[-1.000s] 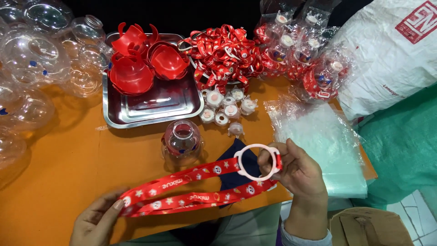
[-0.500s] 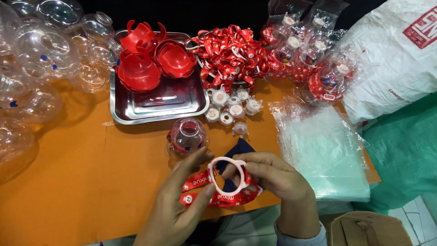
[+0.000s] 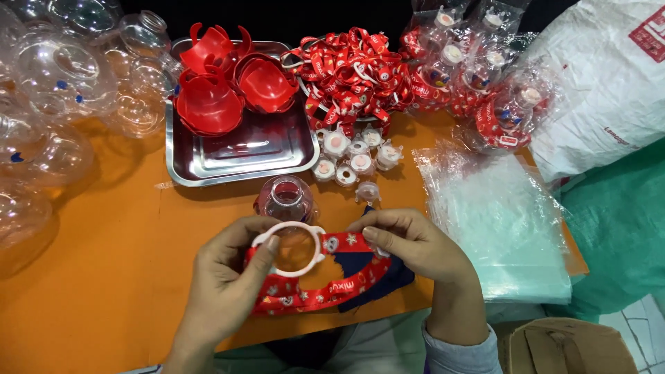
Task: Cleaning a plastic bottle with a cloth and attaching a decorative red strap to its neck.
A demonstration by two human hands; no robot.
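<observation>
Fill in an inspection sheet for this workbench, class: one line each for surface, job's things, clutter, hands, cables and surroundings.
Surface: orange table, crowded along the far edge.
Job's things: white ring on a red printed strap; small clear bottle just beyond.
Clutter: steel tray with red cups; strap pile; white caps; clear jars; plastic bags.
Hands: left hand pinches the ring; right hand holds the strap.
Cables: nothing seen.
Surroundings: white sack; green sheet; cardboard box.

White plastic ring (image 3: 287, 247) on folded red printed strap (image 3: 322, 291), held flat just above orange table edge, near clear bottle (image 3: 285, 199).
</observation>
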